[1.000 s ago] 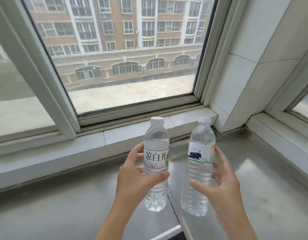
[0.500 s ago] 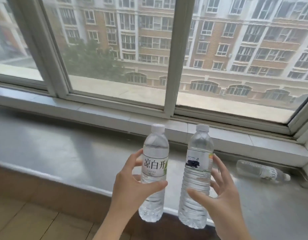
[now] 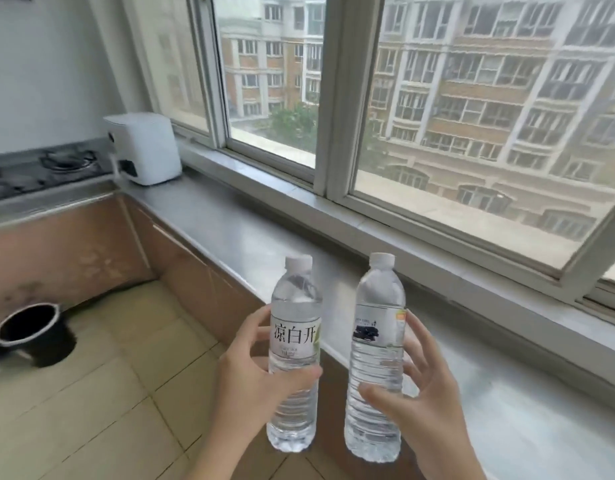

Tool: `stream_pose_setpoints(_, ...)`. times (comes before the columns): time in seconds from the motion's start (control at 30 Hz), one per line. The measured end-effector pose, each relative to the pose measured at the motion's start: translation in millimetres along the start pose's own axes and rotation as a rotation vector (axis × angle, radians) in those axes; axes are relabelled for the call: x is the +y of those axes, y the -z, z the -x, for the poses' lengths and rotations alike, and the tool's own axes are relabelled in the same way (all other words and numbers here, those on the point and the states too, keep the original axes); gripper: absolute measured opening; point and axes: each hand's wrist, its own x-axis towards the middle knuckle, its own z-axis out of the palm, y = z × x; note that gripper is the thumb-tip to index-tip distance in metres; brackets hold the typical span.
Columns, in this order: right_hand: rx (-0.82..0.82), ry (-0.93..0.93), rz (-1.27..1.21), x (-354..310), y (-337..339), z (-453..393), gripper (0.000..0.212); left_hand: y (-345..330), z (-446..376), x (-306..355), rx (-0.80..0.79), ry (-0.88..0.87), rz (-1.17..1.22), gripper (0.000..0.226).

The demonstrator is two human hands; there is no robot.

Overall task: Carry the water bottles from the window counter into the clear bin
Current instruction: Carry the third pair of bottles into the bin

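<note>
I hold two clear water bottles upright in front of me, each with a white cap. My left hand [image 3: 254, 382] is wrapped around the left water bottle [image 3: 294, 296], whose white label carries large black characters. My right hand [image 3: 423, 400] grips the right water bottle [image 3: 378, 299], whose label has a dark mark and an orange corner. Both bottles hang in the air over the front edge of the grey window counter [image 3: 230, 230]. No clear bin is in view.
A white appliance [image 3: 143, 147] stands on the counter's far left corner beside a gas stove [image 3: 46, 168]. A black round bin [image 3: 32, 330] sits on the tiled floor [image 3: 108, 393] at left. Brown cabinet fronts run below the counter. Windows line the back.
My view has swung left along the counter, away from the right corner. The bottle lying on the counter has left the view; the stove, appliance and floor have appeared. Both hands still hold their bottles.
</note>
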Motion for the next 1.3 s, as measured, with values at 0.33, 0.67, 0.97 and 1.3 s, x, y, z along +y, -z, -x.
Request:
stream_pose_setpoints(0.33, -0.328, 0.021, -0.059, -13, -197, -43, 0.104, 177, -28, -36, 0.292, 0.077, -0.017, 0.089)
stream_pose_setpoints(0.67, -0.762, 0.076, -0.053, -29, -396, -81, 0.103, 313, -38, -84, 0.726, 0.192, -0.025, 0.091)
stream_pose_setpoints(0.97, -1.162, 0.157, -0.107, -45, -604, -108, 0.103, 447, -73, -119, 1.12, 0.295, -0.035, 0.096)
stream_pose_setpoints(1.3, -1.482, 0.221, -0.096, -70, -794, -83, 0.101, 572, -73, -152, 1.459, 0.381, -0.009, 0.09)
